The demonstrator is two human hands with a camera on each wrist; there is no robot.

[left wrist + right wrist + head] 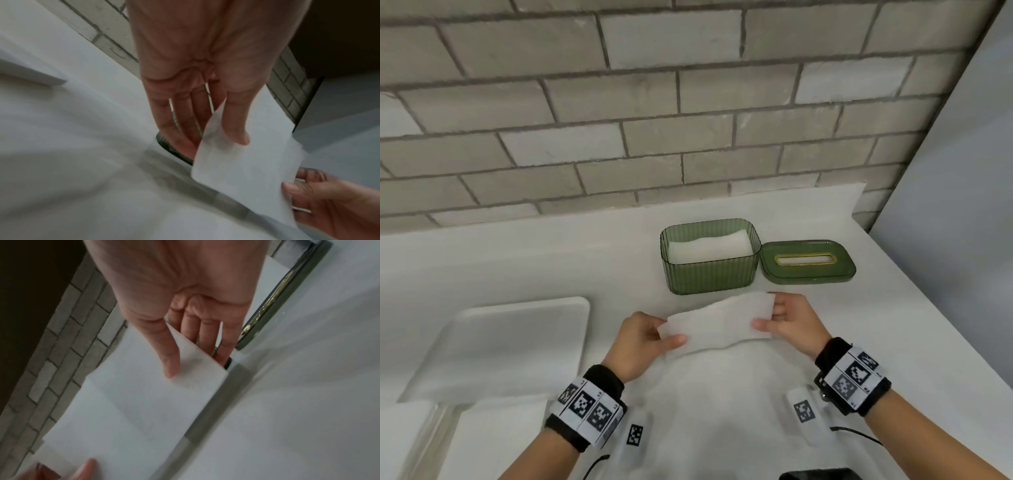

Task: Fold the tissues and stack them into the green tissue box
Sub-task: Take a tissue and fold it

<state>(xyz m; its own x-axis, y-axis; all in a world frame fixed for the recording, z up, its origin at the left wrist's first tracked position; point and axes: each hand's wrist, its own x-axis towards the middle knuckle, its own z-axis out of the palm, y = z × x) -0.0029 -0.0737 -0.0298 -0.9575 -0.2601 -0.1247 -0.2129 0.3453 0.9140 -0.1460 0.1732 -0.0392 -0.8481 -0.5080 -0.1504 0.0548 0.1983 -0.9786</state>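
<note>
Nearest, both forearms reach forward over the white counter (551, 253), each wrist wrapped in a black band with printed markers. The left hand (642, 339) pinches the left end of a folded tissue (719, 322), thumb on top and fingers underneath; the right hand (789, 320) pinches the right end the same way, thumb over the near edge. The tissue is held up off the counter, stretched between the two hands and tilted so its right end sits higher and farther. To the left lies a white tray (517, 342), apart from the hands. Just beyond the tissue stands the open green tissue box (710, 270), with folded tissues stacked inside. Its green lid (808, 262) lies flat beside the box on the right, touching it. Behind them the counter meets a grey brick wall (654, 102).
</note>
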